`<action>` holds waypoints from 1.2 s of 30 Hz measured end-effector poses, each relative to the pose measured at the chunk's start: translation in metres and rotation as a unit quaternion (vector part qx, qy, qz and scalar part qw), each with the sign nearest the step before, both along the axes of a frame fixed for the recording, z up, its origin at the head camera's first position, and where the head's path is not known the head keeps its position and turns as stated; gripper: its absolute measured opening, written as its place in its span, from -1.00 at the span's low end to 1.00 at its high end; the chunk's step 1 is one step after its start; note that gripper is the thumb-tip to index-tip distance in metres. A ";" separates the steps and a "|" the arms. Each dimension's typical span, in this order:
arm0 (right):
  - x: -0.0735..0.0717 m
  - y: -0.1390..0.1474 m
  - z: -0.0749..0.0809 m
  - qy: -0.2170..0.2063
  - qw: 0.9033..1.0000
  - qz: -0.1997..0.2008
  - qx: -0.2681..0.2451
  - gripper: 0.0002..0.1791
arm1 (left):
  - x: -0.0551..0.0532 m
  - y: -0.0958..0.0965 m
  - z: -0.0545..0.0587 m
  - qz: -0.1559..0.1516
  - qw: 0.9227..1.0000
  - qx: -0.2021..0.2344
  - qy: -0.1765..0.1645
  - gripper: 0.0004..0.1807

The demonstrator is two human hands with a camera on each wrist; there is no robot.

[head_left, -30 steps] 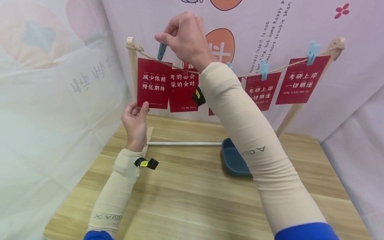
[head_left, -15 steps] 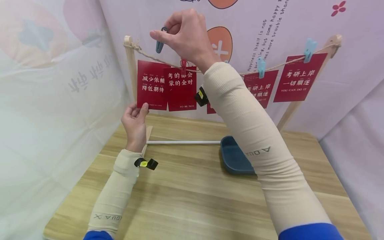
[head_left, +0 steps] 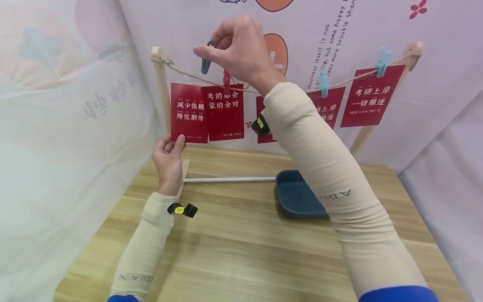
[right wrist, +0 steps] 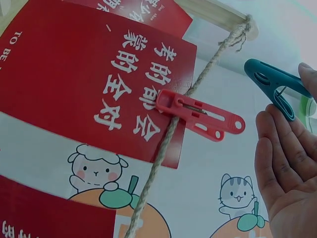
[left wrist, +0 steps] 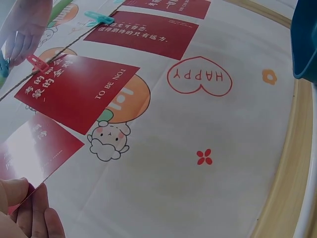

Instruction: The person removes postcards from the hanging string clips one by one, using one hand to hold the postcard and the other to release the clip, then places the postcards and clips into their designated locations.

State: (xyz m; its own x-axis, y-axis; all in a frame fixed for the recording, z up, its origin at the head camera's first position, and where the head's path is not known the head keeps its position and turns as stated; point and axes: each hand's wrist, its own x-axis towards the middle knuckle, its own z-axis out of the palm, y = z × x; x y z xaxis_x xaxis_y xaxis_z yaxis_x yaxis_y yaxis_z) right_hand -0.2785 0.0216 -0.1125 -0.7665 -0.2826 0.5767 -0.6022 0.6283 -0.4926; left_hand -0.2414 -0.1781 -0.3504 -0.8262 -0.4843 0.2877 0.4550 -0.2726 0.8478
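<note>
At the left end of the line, my left hand [head_left: 168, 165] pinches the lower left corner of a red card [head_left: 188, 128] with white lettering. Its upper edge lies just under the rope [left wrist: 74, 42], and its right side meets the neighbouring card. Above the rope, my right hand [head_left: 243, 50] pinches a blue clothespin [head_left: 205, 65] between thumb and fingers. In the right wrist view that clothespin [right wrist: 275, 82] is apart from rope and card. A red clothespin [right wrist: 198, 114] clips the second red card [right wrist: 94, 74] to the rope.
Light blue clothespins [head_left: 383, 61] hold further red cards [head_left: 371, 98] toward the right. Wooden posts [head_left: 161, 90] carry the rope at both ends. A white rod [head_left: 230, 179] runs low between them. The blue tray [head_left: 299, 199] sits on the wooden table [head_left: 241, 251], partly behind my right forearm.
The blue clothespin, earlier at the rope above the left card, has come up off it in my right hand. The left card has sunk slightly below the rope, still held by my left hand.
</note>
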 end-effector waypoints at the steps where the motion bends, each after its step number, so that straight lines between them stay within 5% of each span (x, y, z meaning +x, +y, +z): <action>1: 0.001 0.001 0.000 0.000 1.000 0.001 0.001 -0.52 | 0.000 0.000 0.000 0.000 1.000 0.004 -0.001 -0.89; 22: 0.010 0.030 -0.016 0.013 0.999 -0.013 0.036 -0.48 | 0.005 -0.002 -0.018 -0.007 0.999 -0.012 -0.039 -0.86; 36: 0.016 0.046 -0.028 -0.009 1.000 0.019 0.014 -0.49 | 0.008 -0.007 -0.028 -0.019 0.997 -0.005 -0.075 -0.82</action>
State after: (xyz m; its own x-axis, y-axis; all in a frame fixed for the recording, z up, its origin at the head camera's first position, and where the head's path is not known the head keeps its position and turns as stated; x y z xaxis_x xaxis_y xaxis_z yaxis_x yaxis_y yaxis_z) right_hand -0.2622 0.0675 -0.1407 -0.7645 -0.3283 0.5548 -0.6178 0.6190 -0.4850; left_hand -0.2329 -0.1853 -0.3789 -0.8776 -0.4500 0.1652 0.3134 -0.2778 0.9081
